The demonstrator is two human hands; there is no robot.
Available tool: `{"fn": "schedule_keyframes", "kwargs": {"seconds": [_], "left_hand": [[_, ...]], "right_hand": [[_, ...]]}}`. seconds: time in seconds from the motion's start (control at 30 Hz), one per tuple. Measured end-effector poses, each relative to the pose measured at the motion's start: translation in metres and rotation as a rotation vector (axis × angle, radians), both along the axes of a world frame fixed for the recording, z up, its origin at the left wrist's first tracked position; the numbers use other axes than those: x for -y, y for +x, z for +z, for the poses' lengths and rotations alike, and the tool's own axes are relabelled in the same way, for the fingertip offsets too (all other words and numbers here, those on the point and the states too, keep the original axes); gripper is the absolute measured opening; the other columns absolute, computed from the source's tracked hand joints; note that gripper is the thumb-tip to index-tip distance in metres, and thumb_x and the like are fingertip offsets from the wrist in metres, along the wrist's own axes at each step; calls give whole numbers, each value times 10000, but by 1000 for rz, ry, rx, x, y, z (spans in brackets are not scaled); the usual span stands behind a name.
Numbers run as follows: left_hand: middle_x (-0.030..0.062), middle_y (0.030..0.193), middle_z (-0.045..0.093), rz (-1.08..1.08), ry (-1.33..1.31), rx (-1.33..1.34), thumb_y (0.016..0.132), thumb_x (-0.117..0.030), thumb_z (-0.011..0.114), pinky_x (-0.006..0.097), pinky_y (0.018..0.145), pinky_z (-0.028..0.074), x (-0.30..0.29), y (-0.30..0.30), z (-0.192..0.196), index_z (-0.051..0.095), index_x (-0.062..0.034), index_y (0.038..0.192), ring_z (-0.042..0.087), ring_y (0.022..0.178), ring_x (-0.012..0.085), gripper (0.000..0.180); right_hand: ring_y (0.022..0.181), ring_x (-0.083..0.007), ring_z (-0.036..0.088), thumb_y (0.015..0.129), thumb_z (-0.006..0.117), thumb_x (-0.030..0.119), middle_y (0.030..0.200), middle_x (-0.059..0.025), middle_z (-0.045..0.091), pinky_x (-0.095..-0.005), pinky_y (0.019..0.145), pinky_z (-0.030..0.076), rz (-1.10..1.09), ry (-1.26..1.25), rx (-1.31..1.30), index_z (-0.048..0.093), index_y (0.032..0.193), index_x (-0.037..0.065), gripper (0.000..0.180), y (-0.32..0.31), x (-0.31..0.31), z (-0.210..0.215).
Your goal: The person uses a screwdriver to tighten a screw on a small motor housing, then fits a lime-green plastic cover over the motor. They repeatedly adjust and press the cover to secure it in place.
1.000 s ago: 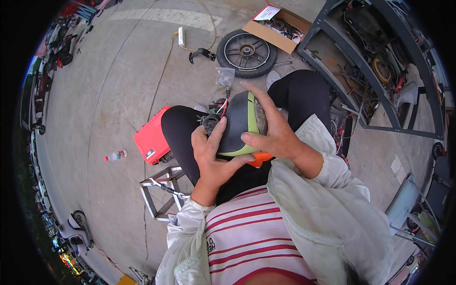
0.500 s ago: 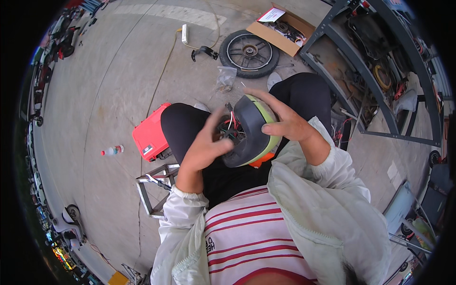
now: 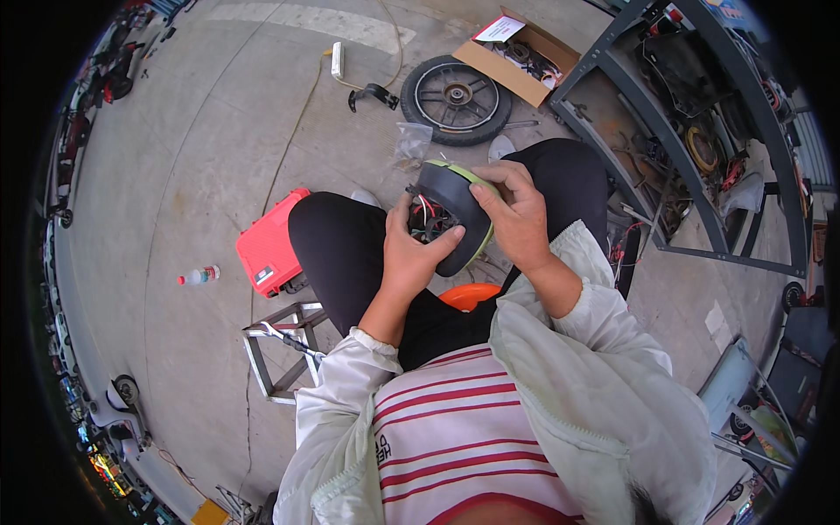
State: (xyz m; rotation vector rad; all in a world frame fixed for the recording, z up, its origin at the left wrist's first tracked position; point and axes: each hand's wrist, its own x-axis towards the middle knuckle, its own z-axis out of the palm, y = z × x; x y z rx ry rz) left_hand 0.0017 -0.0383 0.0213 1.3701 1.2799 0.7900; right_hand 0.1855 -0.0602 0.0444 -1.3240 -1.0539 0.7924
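Observation:
I sit with a black, rounded housing (image 3: pixel 455 210) with a light-green rim held above my lap. Red and white wires show inside its open left side. My left hand (image 3: pixel 413 258) grips the lower left edge of the housing, thumb near the wires. My right hand (image 3: pixel 516 214) wraps over its top right side, fingers on the green rim. An orange object (image 3: pixel 468 296) peeks out just below the housing, on my lap.
A red case (image 3: pixel 267 254) lies on the concrete by my left knee, a metal frame (image 3: pixel 280 350) below it. A plastic bottle (image 3: pixel 198 276) lies further left. Ahead are a spoked wheel (image 3: pixel 455 96), a cardboard box (image 3: pixel 525 57) and grey metal shelving (image 3: pixel 700 157) at right.
The housing has been turned in my hands, its open wired side now facing left. My left hand shifted from beneath it to its lower left edge; the right hand stayed on top.

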Motion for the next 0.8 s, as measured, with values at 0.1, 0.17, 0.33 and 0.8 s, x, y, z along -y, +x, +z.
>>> {"fn": "schedule_keyframes", "kwargs": {"seconds": [0.1, 0.17, 0.33, 0.8], "left_hand": [[242, 1353, 527, -3, 16, -51, 731, -280, 899, 366, 1058, 451, 1, 1, 5, 353, 175, 1455, 562, 1238, 280, 1014], [236, 1373, 529, -7, 25, -78, 743, -260, 896, 362, 1070, 443, 1, 1, 6, 346, 170, 1463, 554, 1254, 267, 1003], [213, 1271, 517, 16, 94, -70, 707, -310, 902, 367, 1028, 457, 0, 1, 0, 391, 173, 1429, 565, 1184, 303, 1008], [201, 1257, 512, 47, 76, 16, 726, -293, 891, 365, 1020, 458, -3, 2, -2, 407, 155, 1421, 571, 1161, 298, 958]], "right_hand": [[977, -188, 603, 926, 716, 125, 1054, -98, 613, -301, 890, 473, 7, -42, -44, 684, 1050, -18, 192, -2, -5, -4], [963, -184, 596, 935, 697, 128, 1042, -97, 608, -301, 887, 468, 9, -71, -90, 674, 1036, -20, 181, -5, -7, -6], [967, -177, 588, 939, 678, 120, 1031, -94, 602, -304, 896, 462, -7, -108, -129, 655, 1056, -20, 184, -8, -7, -8], [964, -103, 589, 976, 664, 124, 1063, -53, 637, -253, 882, 488, 71, -173, -430, 608, 1165, -20, 245, 0, -5, -2]]}}
